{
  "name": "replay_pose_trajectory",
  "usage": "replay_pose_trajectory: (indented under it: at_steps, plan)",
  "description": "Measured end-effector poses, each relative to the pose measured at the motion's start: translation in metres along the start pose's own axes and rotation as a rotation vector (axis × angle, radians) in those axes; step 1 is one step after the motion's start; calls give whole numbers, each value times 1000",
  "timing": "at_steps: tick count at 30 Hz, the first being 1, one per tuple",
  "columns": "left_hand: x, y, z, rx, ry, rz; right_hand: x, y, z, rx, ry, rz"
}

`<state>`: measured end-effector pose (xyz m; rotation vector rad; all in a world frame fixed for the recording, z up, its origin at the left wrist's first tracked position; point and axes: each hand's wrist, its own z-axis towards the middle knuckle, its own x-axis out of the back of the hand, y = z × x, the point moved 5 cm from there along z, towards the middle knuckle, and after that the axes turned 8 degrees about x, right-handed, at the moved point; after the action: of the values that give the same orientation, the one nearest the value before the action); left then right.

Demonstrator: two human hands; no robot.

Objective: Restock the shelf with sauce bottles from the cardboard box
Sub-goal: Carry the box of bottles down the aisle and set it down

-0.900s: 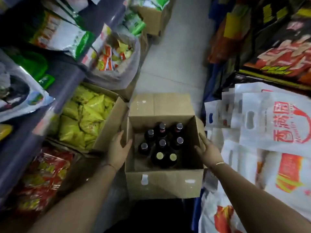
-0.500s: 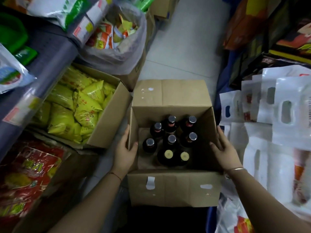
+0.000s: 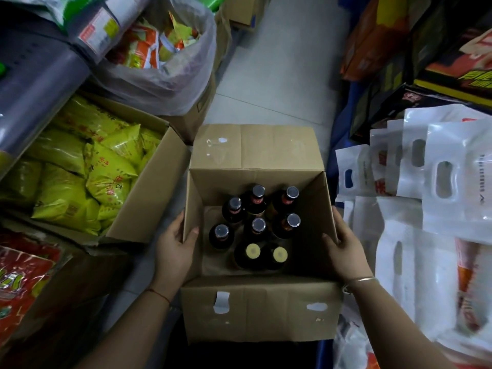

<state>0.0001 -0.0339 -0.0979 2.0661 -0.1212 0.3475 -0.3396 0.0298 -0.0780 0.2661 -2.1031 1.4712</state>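
Observation:
An open cardboard box stands on the aisle floor below me, flaps folded out. Inside stand several dark sauce bottles, most with silver caps and two with yellow caps nearest me. My left hand grips the box's left wall, thumb hooked over the rim. My right hand grips the right wall the same way, a bangle on its wrist. The shelf edge runs along the left.
A carton of yellow snack bags sits left of the box, red packets below it. A clear plastic bag of packets stands behind. White handled bags crowd the right. Bare tile floor lies ahead.
The view has tilted down and closer to the box. Both hands have closed onto the box's side walls, thumbs now over the rims.

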Motion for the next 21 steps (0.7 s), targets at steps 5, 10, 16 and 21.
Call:
replay_pose_trajectory:
  at_steps: [5,10,16,21]
  plan:
    - [0,4,1,-20,7,73,2,-3,0,0,29,9]
    - [-2,17,4,-18,-13,87,7,-8,2,-7,53,9]
    - [1,36,3,-22,-46,132,9,-15,-2,-54,77,59]
    - [8,59,6,-1,-62,180,17,-27,-9,-118,85,83]
